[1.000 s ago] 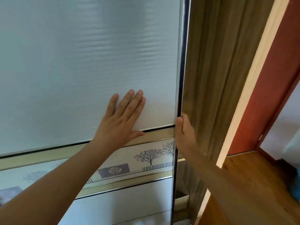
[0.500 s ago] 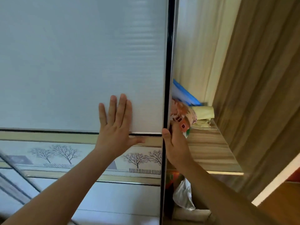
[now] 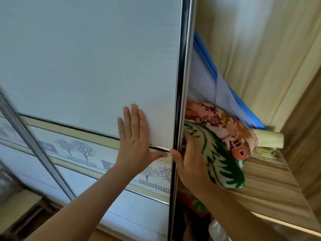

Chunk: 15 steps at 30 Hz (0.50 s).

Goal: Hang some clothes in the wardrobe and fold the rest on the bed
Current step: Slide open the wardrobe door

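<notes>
Wardrobe [image 3: 260,66] is right in front of me and part open. No garment for hanging and no bed in view, so I judge this is only the opening-up step, task barely begun. The sliding door [image 3: 86,66] is what I'm working. My left hand [image 3: 135,141] lies flat on the panel, fingers [image 3: 134,119] straight and released, thumb spread along the dark seam above the tree-print band [image 3: 78,150]. Flat palm because the panel offers nothing to grab, only friction to shove it sideways. My right hand [image 3: 189,164] grasps the chrome door edge [image 3: 182,84], thumb on the front, the rest curled round the back and mostly hidden; that's the real purchase. Inside, a wooden shelf [image 3: 271,181] carries a green-and-white bundle [image 3: 220,162] overhanging its front left edge, against my right hand. An orange-patterned bundle [image 3: 224,126] is stacked on it, a blue-edged sheet [image 3: 208,84] leans behind, and a cream roll [image 3: 269,138] lies toward the back right. The soft stuff sits hard against the door line, so I judge it could snag or tumble out. No hanging rail visible.
</notes>
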### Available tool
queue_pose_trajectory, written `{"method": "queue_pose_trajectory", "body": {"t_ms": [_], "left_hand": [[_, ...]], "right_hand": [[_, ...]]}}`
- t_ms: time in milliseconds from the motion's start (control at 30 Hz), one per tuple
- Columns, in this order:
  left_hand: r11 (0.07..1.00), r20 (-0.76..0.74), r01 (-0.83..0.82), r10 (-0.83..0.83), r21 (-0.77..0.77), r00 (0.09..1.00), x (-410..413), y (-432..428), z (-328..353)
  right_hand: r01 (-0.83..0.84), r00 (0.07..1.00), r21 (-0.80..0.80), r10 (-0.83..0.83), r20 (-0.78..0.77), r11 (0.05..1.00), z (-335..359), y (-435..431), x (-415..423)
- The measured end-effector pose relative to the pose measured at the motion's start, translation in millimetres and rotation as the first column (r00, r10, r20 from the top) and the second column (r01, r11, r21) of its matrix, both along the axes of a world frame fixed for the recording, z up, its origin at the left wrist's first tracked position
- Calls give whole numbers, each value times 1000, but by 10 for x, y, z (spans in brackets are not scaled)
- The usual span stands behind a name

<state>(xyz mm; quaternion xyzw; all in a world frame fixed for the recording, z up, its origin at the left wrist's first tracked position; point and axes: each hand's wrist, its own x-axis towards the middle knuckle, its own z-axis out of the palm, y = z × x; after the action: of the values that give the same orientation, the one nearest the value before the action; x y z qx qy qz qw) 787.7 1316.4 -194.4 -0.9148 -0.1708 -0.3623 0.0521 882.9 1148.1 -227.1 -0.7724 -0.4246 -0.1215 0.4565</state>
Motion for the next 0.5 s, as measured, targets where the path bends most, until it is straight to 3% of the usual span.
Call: {"method": "queue_pose_trajectory", "body": {"t_ms": [200,500], "left_hand": [[1000,10,-10,10,11,1000,-120,272,1],[998,-31,-65,65,-17,997,-311,569,59]], "right_hand": [[-198,979,-6,198,39,980,-42,353,44],[-298,954,73,295,50,952,-50,762,-77]]}}
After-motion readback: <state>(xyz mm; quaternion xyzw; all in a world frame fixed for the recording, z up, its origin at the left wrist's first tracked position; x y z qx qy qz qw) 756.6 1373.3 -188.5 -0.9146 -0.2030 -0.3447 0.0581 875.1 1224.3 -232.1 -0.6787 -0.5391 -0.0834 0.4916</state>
